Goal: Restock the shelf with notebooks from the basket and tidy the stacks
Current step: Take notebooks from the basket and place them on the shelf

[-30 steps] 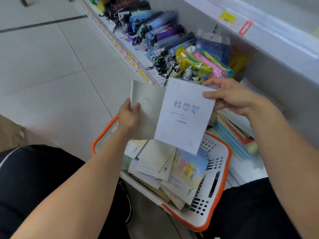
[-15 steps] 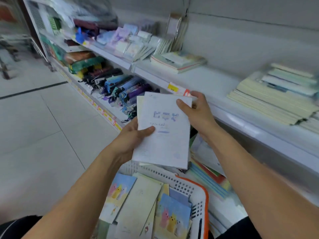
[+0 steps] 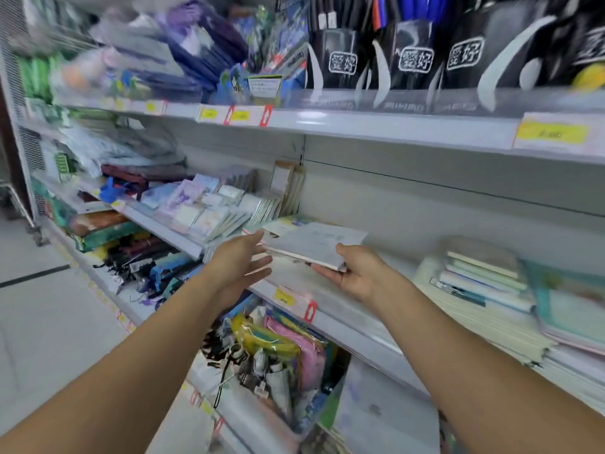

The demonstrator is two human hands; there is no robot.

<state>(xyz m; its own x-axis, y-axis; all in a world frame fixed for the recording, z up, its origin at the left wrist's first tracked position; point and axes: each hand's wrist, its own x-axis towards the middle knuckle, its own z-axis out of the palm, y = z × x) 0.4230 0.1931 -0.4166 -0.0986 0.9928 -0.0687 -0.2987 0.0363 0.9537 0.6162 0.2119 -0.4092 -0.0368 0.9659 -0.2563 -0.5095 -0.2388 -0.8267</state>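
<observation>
A pale grey-white notebook point(image 3: 316, 242) lies flat on top of a small stack on the middle shelf point(image 3: 360, 317). My right hand point(image 3: 355, 273) grips its near right corner, thumb on top and fingers underneath. My left hand point(image 3: 240, 258) is open with its fingers spread, and its fingertips touch the stack's left edge. A larger pile of notebooks point(image 3: 484, 290) sits further right on the same shelf. The basket is out of view.
Small notepads point(image 3: 209, 209) fill the shelf to the left of the stack. Black pen boxes point(image 3: 409, 57) line the shelf above. Coloured plastic pouches point(image 3: 281, 348) and folded umbrellas point(image 3: 147, 263) crowd the lower shelves. Tiled floor lies to the left.
Both hands have lifted the notebooks from over the basket up to the middle shelf. The left hand has let go and opened. The view has swung upward, away from the basket.
</observation>
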